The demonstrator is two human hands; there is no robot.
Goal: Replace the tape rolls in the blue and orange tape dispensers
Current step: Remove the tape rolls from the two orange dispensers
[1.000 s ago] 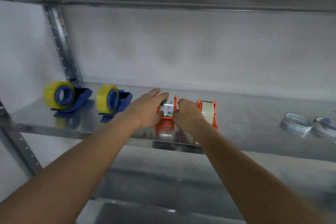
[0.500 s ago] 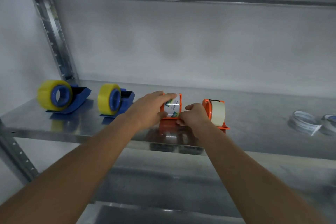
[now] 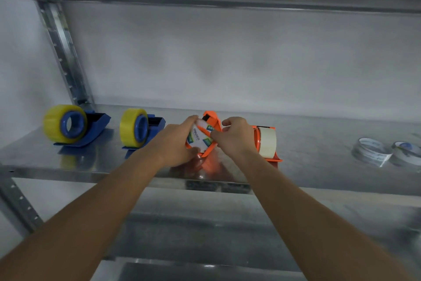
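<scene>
Orange tape dispenser tilted up off the metal shelf, pinched in both grips: left hand on its labelled roll, right hand on the frame. Second orange dispenser and both blue dispensers appear loaded; two loose rolls lie well right, so the job looks nearly done.

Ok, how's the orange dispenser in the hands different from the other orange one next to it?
The held orange dispenser is tilted, gripped by the left hand and right hand; the other orange dispenser stands upright and untouched on the shelf. The held one's roll is white with printing; the other's is plain cream. Both are orange and loaded.
</scene>
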